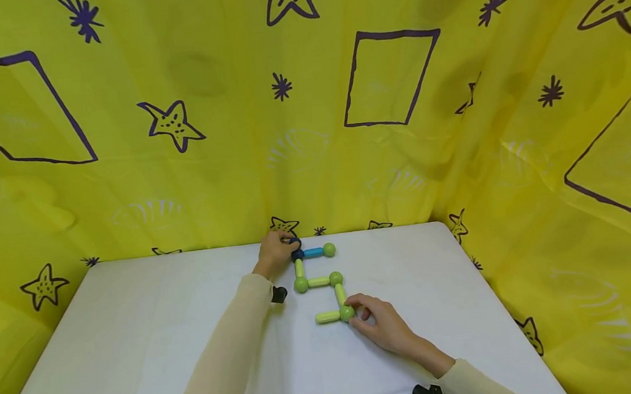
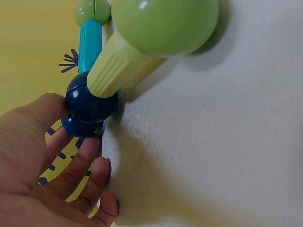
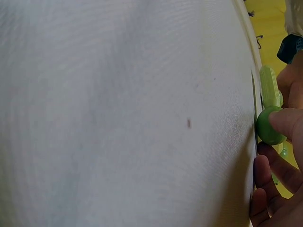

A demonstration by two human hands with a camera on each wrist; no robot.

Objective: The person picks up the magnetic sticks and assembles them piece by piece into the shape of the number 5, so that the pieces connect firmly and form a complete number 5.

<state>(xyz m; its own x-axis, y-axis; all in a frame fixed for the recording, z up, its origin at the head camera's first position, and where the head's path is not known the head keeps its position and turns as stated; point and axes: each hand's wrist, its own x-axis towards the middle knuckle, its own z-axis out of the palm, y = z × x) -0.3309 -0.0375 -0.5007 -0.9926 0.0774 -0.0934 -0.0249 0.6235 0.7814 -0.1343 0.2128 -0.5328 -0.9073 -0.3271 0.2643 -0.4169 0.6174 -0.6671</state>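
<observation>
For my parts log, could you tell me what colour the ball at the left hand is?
Dark navy blue ball; the left wrist view shows it best.

green/blue rod-ball chain (image 1: 323,282) flat on table

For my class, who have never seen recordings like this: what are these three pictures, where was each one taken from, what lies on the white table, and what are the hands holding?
No machine here: a person works with two bare hands. The big picture comes from a camera on the head; the two close-ups come from cameras strapped to each wrist. On the white table lies a chain of toy rods and balls. The left hand grips a dark blue ball at the chain's far end, joined to a turquoise rod and a pale green rod. The right hand pinches a green ball at the near end. Yellow patterned cloth hangs behind.
</observation>
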